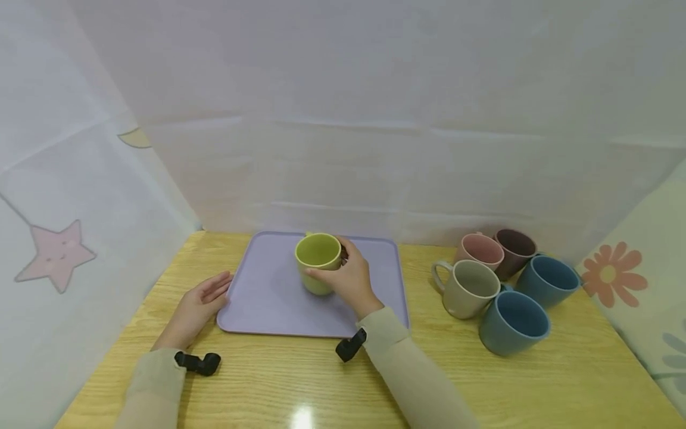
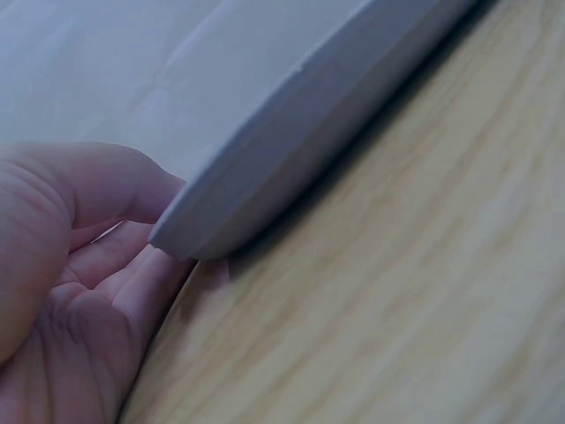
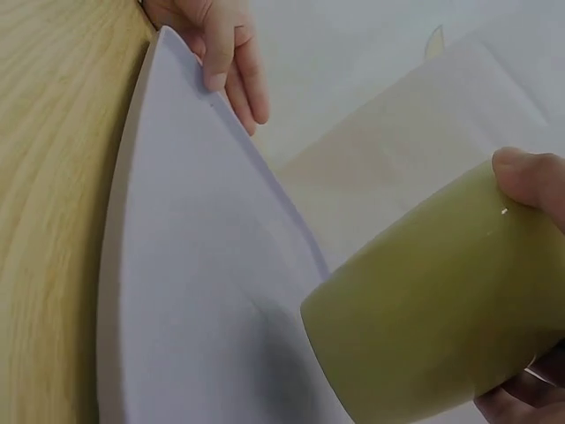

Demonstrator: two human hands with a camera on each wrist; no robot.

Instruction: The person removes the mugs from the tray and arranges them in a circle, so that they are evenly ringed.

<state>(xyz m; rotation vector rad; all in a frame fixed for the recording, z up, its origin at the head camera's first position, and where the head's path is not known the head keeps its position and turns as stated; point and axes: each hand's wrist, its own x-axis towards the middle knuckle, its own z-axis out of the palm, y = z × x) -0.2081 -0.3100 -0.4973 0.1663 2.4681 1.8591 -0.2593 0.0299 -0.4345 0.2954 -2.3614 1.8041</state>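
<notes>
A yellow-green mug (image 1: 318,262) is upright over the middle of the lavender tray (image 1: 268,310). My right hand (image 1: 348,277) grips it from the right, thumb on the near side and fingers round the far side. In the right wrist view the mug (image 3: 441,309) appears slightly above the tray, with a shadow below it. Part of its handle shows at the far rim. My left hand (image 1: 200,304) lies at the tray's left edge, fingers mostly straight. Its thumb touches the tray rim (image 2: 265,141) in the left wrist view.
On the right stand several mugs close together: a cream mug (image 1: 466,295), a pink mug (image 1: 479,249), a dark brown mug (image 1: 514,253), a blue mug (image 1: 549,283) and a nearer blue mug (image 1: 511,328). White cloth (image 1: 343,149) hangs behind the wooden table (image 1: 268,381).
</notes>
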